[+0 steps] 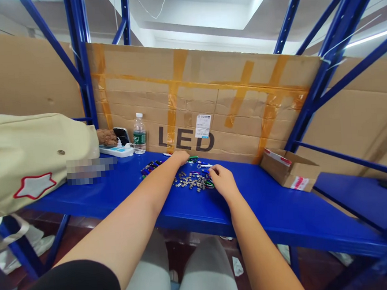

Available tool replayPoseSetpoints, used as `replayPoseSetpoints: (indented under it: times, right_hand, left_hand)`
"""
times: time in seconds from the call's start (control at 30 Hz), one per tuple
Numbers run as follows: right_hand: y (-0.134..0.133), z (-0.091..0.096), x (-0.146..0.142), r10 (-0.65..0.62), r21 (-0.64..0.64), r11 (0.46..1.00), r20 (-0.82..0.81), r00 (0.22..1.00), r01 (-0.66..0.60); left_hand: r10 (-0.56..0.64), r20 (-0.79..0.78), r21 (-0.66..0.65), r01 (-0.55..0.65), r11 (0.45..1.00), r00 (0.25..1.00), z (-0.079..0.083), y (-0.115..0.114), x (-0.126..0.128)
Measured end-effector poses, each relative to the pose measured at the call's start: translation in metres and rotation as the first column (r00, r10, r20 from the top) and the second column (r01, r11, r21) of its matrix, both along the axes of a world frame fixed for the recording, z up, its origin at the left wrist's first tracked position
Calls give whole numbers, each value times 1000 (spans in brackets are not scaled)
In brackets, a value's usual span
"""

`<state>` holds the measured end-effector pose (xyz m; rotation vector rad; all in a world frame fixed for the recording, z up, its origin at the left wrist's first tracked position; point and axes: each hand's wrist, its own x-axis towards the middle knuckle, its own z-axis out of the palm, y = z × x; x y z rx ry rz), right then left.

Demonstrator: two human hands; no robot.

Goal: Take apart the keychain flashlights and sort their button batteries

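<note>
The right hand (pixel 221 180) is curling its fingers down at the edge of a pile of small metal discs (pixel 189 182), while the left hand (pixel 180 158) is resting palm-down just beyond it, and neither hand's grip can be told. Colored tubes (pixel 150 168) are lying left of the pile on the blue shelf (pixel 270 206), mid-frame.

A loose heap of small silver metal discs (pixel 190 182) lies on the blue worktop (pixel 267 215), spread flat at its edges. At 10 o'clock from it, slim cylinders in blue, purple and green (pixel 151 168) lie side by side (too small to tell what they are). Small silver clips (pixel 204 165) sit at 1 o'clock, just above the right hand (pixel 223 181), which is at the heap's 3 o'clock edge. The left hand (pixel 180 157) rests at 12 o'clock.
</note>
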<state>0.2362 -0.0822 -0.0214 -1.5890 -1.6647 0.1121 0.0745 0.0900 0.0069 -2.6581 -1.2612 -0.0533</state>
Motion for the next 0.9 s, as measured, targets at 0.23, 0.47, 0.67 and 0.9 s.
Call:
replayPoseSetpoints:
  times: [0.23, 0.47, 0.67, 0.9]
  right_hand:
    - [-2, 0, -1, 1, 55, 998, 11, 1000, -1]
    - [4, 16, -17, 70, 176, 981, 57, 996, -79]
    - [15, 32, -40, 363, 43, 931, 25, 931, -364]
    - [5, 20, -48, 374, -63, 926, 26, 927, -372]
  left_hand:
    - [-28, -54, 9, 29, 1000, 998, 10, -15, -18]
    - [-312, 118, 160, 292, 943, 943, 39, -63, -38]
    - [-494, 187, 251, 445, 860, 849, 39, -101, -64]
    - [-604, 253, 295, 534, 792, 756, 14, -98, -85]
